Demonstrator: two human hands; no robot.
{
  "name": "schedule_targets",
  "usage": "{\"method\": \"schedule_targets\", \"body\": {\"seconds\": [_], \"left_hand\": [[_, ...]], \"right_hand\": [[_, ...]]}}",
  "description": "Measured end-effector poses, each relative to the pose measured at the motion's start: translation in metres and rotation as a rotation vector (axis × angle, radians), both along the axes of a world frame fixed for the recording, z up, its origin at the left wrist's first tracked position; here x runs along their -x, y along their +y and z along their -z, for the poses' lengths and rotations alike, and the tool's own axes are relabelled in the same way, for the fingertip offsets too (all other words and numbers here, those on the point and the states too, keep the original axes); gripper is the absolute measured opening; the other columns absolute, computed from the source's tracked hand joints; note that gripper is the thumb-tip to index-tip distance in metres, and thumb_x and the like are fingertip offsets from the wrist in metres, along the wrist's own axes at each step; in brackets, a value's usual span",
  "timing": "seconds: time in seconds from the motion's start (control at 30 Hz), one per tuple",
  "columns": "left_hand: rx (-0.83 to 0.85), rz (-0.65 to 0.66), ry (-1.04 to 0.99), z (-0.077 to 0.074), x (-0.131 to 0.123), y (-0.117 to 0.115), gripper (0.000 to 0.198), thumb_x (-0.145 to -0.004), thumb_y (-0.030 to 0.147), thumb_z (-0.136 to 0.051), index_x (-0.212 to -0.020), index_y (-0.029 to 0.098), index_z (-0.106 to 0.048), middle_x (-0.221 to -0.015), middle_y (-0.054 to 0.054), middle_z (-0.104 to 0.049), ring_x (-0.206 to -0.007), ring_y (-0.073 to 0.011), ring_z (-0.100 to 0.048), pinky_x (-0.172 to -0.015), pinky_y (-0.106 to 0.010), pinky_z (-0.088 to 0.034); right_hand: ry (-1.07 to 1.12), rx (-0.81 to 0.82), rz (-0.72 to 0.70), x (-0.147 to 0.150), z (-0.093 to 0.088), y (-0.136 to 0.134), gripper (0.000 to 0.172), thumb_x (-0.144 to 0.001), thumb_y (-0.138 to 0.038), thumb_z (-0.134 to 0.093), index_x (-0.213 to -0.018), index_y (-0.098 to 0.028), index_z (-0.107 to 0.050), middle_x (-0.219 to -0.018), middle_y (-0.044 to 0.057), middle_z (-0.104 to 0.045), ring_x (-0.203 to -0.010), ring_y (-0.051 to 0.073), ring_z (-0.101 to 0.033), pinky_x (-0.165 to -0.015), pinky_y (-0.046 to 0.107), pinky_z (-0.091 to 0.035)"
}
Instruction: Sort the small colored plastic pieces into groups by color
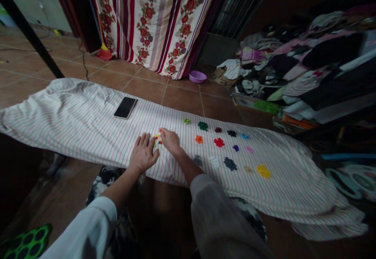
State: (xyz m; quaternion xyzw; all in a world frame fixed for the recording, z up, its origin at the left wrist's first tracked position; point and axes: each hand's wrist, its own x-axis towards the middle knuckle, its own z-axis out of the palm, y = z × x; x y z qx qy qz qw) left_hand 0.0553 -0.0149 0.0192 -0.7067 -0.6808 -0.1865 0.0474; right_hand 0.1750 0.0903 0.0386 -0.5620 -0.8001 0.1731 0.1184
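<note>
My left hand [143, 154] lies flat on the striped cloth [96, 133], fingers stretched out, its edge beside a small cluster of multicoloured pieces [156, 141]. Just right of that cluster, my right hand [170, 140] is closed in a pinch at the cluster's upper edge. A reddish-orange speck shows at its fingertips, too small to name. Sorted heaps of tiny pieces spread to the right, among them an orange heap [199, 139], a red heap [219, 142], a dark green heap [202, 126], a dark grey heap [230, 164] and a yellow heap [263, 171].
A phone [125, 107] lies on the cloth at the far left of my hands. Beyond, on the tiled floor, are a purple basin [197, 77] and a red broom [105, 53] by a floral curtain [147, 20]. Piled clothes [308, 63] fill the right side.
</note>
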Motion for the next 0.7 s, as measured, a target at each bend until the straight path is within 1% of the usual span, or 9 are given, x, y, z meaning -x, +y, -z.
{"method": "schedule_targets", "body": {"seconds": [0.07,0.17,0.27,0.37,0.43,0.57,0.7], "left_hand": [[0.012,0.004,0.005,0.000,0.000,0.000,0.053,-0.089,0.042,-0.042,-0.132,0.013,-0.052,-0.143,-0.018,-0.049,-0.138,-0.0335,-0.038,-0.113,-0.051,-0.029],[0.013,0.003,0.016,0.001,0.000,0.001,0.053,-0.089,0.041,-0.042,-0.133,0.012,-0.052,-0.144,-0.019,-0.048,-0.138,-0.0342,-0.037,-0.112,-0.052,-0.030],[0.000,0.000,0.029,0.002,0.000,0.001,0.053,-0.089,0.041,-0.042,-0.133,0.012,-0.052,-0.143,-0.019,-0.049,-0.138,-0.0343,-0.038,-0.112,-0.051,-0.031],[-0.011,0.006,0.041,0.003,0.001,0.001,0.053,-0.090,0.041,-0.042,-0.133,0.012,-0.052,-0.143,-0.019,-0.049,-0.138,-0.0346,-0.039,-0.111,-0.051,-0.031],[-0.014,0.007,0.048,0.002,0.001,0.000,0.053,-0.089,0.042,-0.041,-0.133,0.014,-0.051,-0.143,-0.018,-0.050,-0.138,-0.0340,-0.039,-0.111,-0.051,-0.032],[0.001,0.007,0.036,0.002,0.000,0.000,0.054,-0.089,0.041,-0.041,-0.134,0.012,-0.051,-0.144,-0.019,-0.048,-0.139,-0.0339,-0.037,-0.112,-0.051,-0.030],[0.010,0.010,0.053,0.005,0.001,0.003,0.055,-0.088,0.042,-0.040,-0.136,0.015,-0.050,-0.144,-0.018,-0.049,-0.138,-0.0341,-0.038,-0.110,-0.052,-0.032]], "right_hand": [[0.012,0.014,0.015,0.000,0.000,-0.001,0.034,-0.096,-0.030,-0.042,-0.121,-0.032,-0.064,-0.102,0.003,-0.074,-0.093,0.020,-0.067,-0.080,0.029,-0.046],[0.018,0.023,0.030,0.000,-0.001,-0.001,0.035,-0.095,-0.032,-0.044,-0.125,-0.030,-0.062,-0.103,0.004,-0.073,-0.093,0.020,-0.067,-0.082,0.029,-0.046],[-0.002,0.008,-0.019,-0.001,-0.002,0.000,0.037,-0.095,-0.030,-0.043,-0.129,-0.030,-0.060,-0.104,0.005,-0.074,-0.094,0.021,-0.067,-0.082,0.030,-0.047],[-0.024,0.001,-0.086,-0.002,-0.002,0.001,0.038,-0.096,-0.026,-0.040,-0.127,-0.031,-0.061,-0.102,0.005,-0.074,-0.093,0.020,-0.068,-0.081,0.030,-0.047],[-0.034,0.004,-0.093,-0.001,-0.003,0.000,0.037,-0.096,-0.025,-0.039,-0.125,-0.031,-0.062,-0.098,0.005,-0.074,-0.090,0.020,-0.068,-0.080,0.030,-0.047],[-0.050,-0.011,-0.029,0.001,-0.002,-0.008,0.034,-0.098,-0.030,-0.038,-0.121,-0.031,-0.063,-0.096,0.005,-0.074,-0.087,0.020,-0.068,-0.075,0.030,-0.047],[0.014,-0.056,0.064,0.001,0.006,-0.016,0.029,-0.099,-0.035,-0.039,-0.116,-0.033,-0.062,-0.102,0.000,-0.074,-0.087,0.017,-0.067,-0.073,0.026,-0.045]]}}
